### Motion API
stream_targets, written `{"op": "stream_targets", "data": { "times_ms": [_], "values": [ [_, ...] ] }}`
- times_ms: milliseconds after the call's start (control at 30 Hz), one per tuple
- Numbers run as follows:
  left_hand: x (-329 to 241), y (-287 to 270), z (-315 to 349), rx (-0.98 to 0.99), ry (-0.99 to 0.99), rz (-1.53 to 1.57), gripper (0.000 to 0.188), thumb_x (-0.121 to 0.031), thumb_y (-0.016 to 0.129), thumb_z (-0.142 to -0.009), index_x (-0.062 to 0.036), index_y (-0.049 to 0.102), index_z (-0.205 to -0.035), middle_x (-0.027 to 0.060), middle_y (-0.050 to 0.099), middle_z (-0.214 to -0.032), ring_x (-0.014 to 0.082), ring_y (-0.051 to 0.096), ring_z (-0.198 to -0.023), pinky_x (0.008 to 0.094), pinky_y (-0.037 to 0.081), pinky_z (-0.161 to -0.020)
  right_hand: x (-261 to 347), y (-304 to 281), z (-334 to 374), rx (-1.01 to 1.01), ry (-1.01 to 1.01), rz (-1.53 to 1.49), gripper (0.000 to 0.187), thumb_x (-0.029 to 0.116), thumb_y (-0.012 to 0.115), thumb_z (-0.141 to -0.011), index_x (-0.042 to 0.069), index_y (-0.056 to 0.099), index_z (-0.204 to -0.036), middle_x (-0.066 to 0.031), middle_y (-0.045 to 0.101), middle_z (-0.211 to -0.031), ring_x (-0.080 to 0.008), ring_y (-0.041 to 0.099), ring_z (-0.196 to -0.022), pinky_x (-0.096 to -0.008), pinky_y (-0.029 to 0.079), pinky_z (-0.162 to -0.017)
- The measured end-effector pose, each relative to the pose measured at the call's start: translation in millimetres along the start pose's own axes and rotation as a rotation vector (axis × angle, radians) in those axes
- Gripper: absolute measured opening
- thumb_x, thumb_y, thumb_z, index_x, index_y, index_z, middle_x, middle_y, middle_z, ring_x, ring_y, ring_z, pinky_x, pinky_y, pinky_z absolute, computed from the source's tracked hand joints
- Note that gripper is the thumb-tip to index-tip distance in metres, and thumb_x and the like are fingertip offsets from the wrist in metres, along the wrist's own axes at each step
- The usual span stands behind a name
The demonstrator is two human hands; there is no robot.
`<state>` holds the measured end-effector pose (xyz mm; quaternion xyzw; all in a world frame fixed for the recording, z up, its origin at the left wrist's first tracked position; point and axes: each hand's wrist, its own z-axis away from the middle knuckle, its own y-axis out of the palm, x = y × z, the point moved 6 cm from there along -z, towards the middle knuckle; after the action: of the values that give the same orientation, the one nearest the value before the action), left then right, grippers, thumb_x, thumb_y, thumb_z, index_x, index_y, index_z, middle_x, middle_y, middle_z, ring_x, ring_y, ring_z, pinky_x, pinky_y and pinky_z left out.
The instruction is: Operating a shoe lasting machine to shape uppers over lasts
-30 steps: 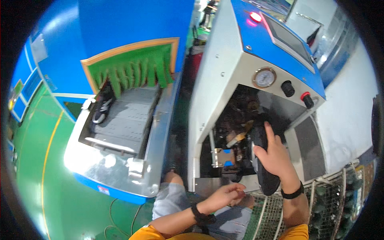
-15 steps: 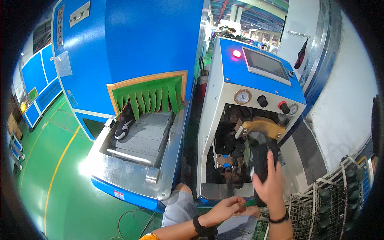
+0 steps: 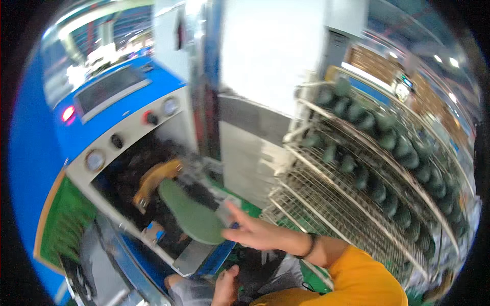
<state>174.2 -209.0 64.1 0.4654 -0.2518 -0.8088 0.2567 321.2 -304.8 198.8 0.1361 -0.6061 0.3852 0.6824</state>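
A green, sole-shaped piece (image 3: 191, 214) sits slanted in the front opening of the machine, its upper end under a yellow-brown curved clamp (image 3: 155, 178). My right hand (image 3: 255, 232) is at its near edge, index finger stretched out and thumb apart. Blur hides whether the thumb touches the piece. Low in front of me, over my lap, my left hand (image 3: 225, 288) is partly cut off by the lower edge. Its thumb points up and its other fingers are not clear. A dark shape beside it is too blurred to name.
The machine (image 3: 178, 102) has a dark screen (image 3: 109, 92), a lit red lamp (image 3: 67, 113), gauges and knobs. At left hangs a green strip curtain (image 3: 66, 219). A wire rack (image 3: 316, 188) at right carries several rows of dark green, rounded pieces (image 3: 403, 148).
My view has swung right, bringing the rack into full sight. My right hand has moved off the dark shoe-like thing's face to the green piece's edge. My left hand is lower.
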Motion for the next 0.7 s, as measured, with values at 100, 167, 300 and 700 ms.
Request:
{"op": "stream_targets", "data": {
  "times_ms": [100,167,300,700],
  "values": [
    [12,7,-3,-0.068,0.289,-0.596,0.046,-0.028,0.066,-0.096,0.008,0.062,-0.123,0.012,0.069,-0.112,0.0207,0.061,-0.101,0.0357,0.048,-0.09,9,38,-56,0.324,0.022,-0.953,0.06,0.025,0.07,-0.096,0.007,0.044,-0.147,-0.011,0.064,-0.122,-0.0281,0.07,-0.1,-0.0398,0.059,-0.079],
    [22,0,-4,-0.021,0.286,-0.704,0.044,-0.026,0.065,-0.097,0.0077,0.062,-0.125,0.0123,0.069,-0.114,0.0208,0.06,-0.103,0.0348,0.048,-0.092,18,44,-58,0.185,0.028,-1.034,0.052,0.018,0.071,-0.093,0.008,0.051,-0.14,-0.0115,0.066,-0.116,-0.0285,0.07,-0.095,-0.0396,0.059,-0.076],
    [24,-28,11,-0.194,0.29,-0.515,0.053,-0.032,0.071,-0.095,0.0065,0.06,-0.13,0.0108,0.068,-0.114,0.0235,0.06,-0.104,0.0352,0.047,-0.094,20,18,-19,0.271,-0.242,-1.176,0.06,0.015,0.064,-0.095,0.005,0.041,-0.15,-0.0149,0.065,-0.118,-0.031,0.07,-0.097,-0.0404,0.06,-0.076],
    [-10,-30,30,-0.364,0.101,-0.456,0.036,-0.025,0.076,-0.09,-0.0008,0.067,-0.114,0.0037,0.065,-0.099,0.0143,0.058,-0.084,0.0293,0.048,-0.075,-73,-273,63,-0.191,-0.929,-1.903,0.06,0.046,0.06,-0.098,-0.01,0.055,-0.121,-0.0146,0.066,-0.096,-0.0217,0.068,-0.079,-0.031,0.062,-0.068]
  ]
}}
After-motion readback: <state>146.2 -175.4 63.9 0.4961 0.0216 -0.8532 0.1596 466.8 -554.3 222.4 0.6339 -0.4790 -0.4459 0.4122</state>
